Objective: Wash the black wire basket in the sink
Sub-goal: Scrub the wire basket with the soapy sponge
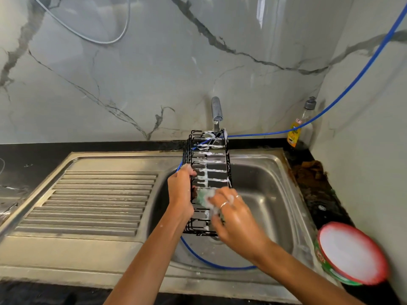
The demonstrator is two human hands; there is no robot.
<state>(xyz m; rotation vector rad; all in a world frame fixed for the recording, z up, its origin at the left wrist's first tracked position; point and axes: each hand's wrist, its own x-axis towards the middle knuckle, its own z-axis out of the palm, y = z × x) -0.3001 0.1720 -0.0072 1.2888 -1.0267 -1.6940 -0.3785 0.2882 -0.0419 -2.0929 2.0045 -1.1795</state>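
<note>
Scrubbing looks well under way but not finished: white suds coat many of the wires of the black wire basket (209, 172), and no rinse water shows at the tap (217, 111), so I judge that rinsing is yet to come. On the left, the ribbed drainer (88, 201) of the sink (275, 194) lies bare. The left hand (181, 192) grips the basket's left side, fingers curled round the wires, holding it over the basin with its far end up near the tap. The right hand (231, 214) is just beside it on the basket's near part, fingers curled on a sudsy green sponge (203, 198) pressed to the wires. A blue hose (220, 264) loops through the basin below. Farther right, a red-rimmed tub (352, 254) sits on the worktop (319, 190).
</note>
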